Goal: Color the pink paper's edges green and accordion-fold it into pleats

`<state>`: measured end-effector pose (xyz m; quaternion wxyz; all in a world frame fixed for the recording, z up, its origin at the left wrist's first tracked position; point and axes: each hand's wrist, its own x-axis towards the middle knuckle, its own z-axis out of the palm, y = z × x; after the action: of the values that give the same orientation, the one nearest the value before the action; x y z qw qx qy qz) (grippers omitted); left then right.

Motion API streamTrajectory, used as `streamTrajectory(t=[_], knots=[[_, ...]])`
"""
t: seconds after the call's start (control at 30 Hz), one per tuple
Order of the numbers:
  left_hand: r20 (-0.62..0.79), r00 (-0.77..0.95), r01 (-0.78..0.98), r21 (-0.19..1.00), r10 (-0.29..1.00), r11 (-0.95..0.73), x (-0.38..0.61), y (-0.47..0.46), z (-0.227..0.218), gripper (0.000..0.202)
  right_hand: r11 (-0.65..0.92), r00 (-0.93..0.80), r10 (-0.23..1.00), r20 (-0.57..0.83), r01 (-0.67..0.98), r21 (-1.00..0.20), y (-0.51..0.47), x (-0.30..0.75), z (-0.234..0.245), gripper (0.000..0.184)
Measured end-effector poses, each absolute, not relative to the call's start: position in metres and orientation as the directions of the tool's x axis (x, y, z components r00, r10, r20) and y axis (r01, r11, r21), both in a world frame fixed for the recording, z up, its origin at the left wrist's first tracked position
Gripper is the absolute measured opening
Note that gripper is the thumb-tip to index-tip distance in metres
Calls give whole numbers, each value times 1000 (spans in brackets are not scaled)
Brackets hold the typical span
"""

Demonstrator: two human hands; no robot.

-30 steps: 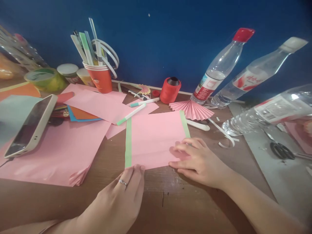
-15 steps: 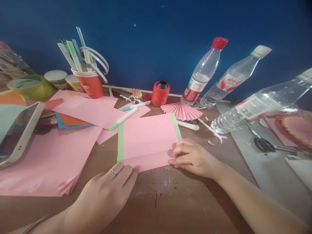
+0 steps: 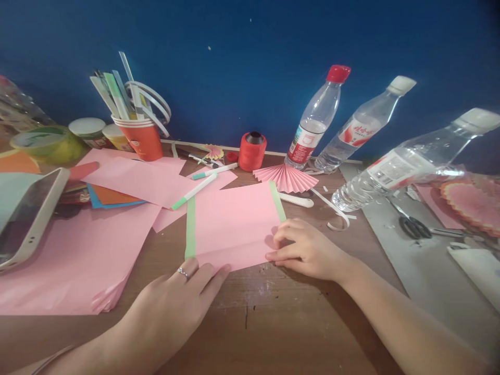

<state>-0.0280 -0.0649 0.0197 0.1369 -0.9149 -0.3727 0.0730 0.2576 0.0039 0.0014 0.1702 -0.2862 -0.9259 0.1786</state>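
A pink sheet of paper [image 3: 234,224] with a light green strip along its left and right edges lies in front of me, its near edge slightly raised. My left hand [image 3: 175,302], with a ring on one finger, grips the near left corner; its fingertips are partly hidden under the paper. At the near right corner my right hand [image 3: 304,247] pinches the sheet between thumb and fingers. Just beyond the paper's far right corner sits a pleated pink paper fan [image 3: 287,178], with a white-handled tool [image 3: 297,200] beside it.
Behind are a red thread spool [image 3: 253,152], a red paper cup [image 3: 146,140] of pens and strips, and several plastic bottles [image 3: 316,120]. Pink sheets [image 3: 78,255] and a phone [image 3: 35,219] lie left. Scissors [image 3: 414,227] rest on a grey board [image 3: 406,265] at right. Markers [image 3: 195,191] lie beyond the paper.
My left thumb side has slid slightly right along the near edge. Both hands keep hold of the paper, and the whole view has shifted a little.
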Motion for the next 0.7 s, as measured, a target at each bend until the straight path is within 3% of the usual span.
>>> streamTrajectory(t=[0.13, 0.27, 0.7], knots=[[-2, 703, 680, -291, 711, -673, -30, -65, 15, 63, 683, -685, 690, 236, 507, -526, 4, 255, -4, 14], [35, 702, 692, -270, 711, -670, -32, -66, 9, 64, 662, -669, 710, 219, 529, -530, 3, 252, -5, 13], [45, 734, 647, -352, 678, -676, -31, -64, 16, 59, 559, -674, 738, -35, 640, -527, 18, 287, 12, 22]])
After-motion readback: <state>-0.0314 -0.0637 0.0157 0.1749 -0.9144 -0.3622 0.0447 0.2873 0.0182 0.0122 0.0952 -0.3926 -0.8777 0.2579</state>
